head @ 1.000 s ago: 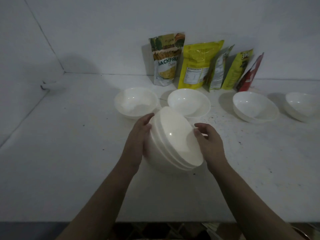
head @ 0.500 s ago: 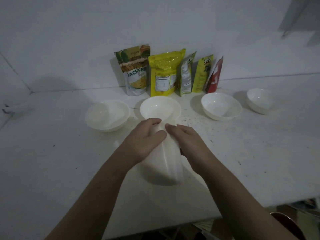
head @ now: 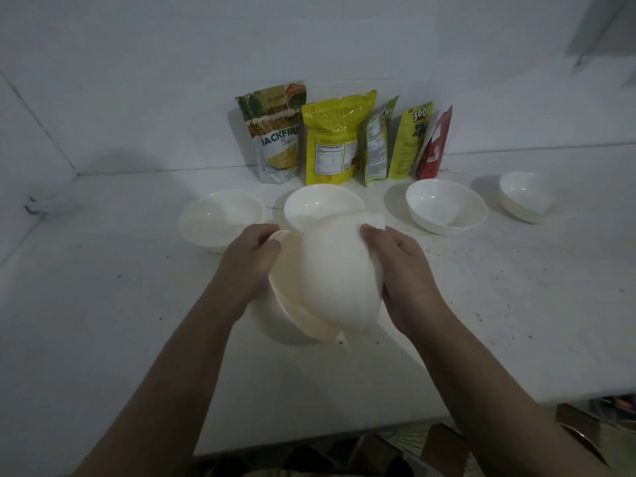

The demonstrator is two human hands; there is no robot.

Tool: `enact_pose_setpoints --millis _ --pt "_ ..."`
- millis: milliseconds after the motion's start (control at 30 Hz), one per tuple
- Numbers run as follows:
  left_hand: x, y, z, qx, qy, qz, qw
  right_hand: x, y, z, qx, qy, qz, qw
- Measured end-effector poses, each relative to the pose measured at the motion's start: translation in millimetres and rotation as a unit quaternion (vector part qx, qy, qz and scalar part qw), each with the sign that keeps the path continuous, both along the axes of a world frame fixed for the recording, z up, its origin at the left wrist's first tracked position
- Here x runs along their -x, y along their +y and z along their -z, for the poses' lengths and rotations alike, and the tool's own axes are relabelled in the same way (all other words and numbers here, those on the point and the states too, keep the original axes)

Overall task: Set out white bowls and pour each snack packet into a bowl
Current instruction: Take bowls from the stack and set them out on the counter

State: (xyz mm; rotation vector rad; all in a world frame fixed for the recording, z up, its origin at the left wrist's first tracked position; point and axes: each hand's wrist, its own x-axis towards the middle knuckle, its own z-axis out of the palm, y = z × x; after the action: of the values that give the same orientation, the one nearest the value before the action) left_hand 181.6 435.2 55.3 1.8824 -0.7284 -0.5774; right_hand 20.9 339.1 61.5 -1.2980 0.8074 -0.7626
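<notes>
White walls close the scene in at the back and on the left, meeting a white counter whose top is speckled with dark crumbs and small marks, thickest on the right side. Along the back wall we see five snack packets standing upright in a close row: a jackfruit chips pouch, a yellow packet with its nutrition panel facing us, a narrow green packet, a yellow-green packet and a red packet. In front of them four white bowls sit on the counter: left bowl, middle bowl, right bowl and far right bowl, the last well apart from the others. Nearer to us, our left hand grips the rim of a tilted lower bowl with curled fingers, while our right hand grips the upturned bowl, its underside toward us. The two bowls overlap, and we cannot tell whether they touch. Below the counter's front edge, dim cluttered things show, too dark to name.
</notes>
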Motion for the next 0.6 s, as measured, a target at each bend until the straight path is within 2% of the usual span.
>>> enact_pose_setpoints --millis 200,433,500,533,600 --pt "-30.7 31.2 24.6 0.073 0.101 -0.061 0.99 3.4 19.3 2.4 0.121 -0.039 0.066 0.99" --pt "-37.0 50.8 63.1 0.085 0.061 -0.085 0.991 10.9 29.7 15.4 0.25 -0.017 0.064 0.966" --pt "-39.4 49.9 64.2 0.061 0.01 -0.071 0.996 14.9 31.2 21.0 0.268 -0.007 0.069 0.961" --pt "-39.6 49.2 65.4 0.04 -0.046 -0.063 0.996 17.2 31.7 22.3 0.271 -0.005 0.074 0.96" --pt "-36.7 44.7 65.3 0.0 -0.223 -0.048 0.974 22.1 31.6 22.8 0.271 -0.006 0.078 0.959"
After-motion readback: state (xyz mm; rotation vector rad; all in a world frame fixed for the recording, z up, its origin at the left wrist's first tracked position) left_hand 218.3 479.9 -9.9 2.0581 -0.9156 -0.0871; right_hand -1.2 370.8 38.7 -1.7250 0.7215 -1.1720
